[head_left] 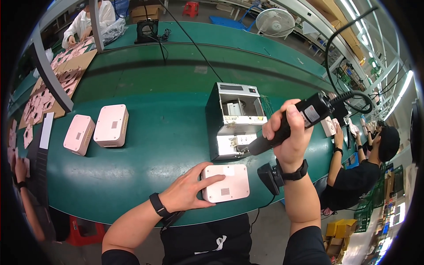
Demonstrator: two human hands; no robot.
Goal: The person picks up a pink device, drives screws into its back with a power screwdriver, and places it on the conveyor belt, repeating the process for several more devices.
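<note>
My right hand (289, 132) is wrapped around a black corded electric screwdriver (311, 110), held tilted. Its tip points down and left to the front of a screw feeder (229, 142), a black and silver machine with an open top; I cannot tell whether a screw is on the bit. Under my left hand (189, 187) lies a pale pink rounded box (234, 187) with a slotted vent and small holes at its corners. The index finger lies across its upper face, with the thumb along the near side and the other fingers by the far left corner.
Two similar pink boxes, one (78, 134) beside another (111, 126), stand on the green table (163, 141) at left. Pink flat parts (42, 99) lie on cardboard at far left. Co-workers sit at left, far left and right (353, 168). A fan (274, 22) stands behind.
</note>
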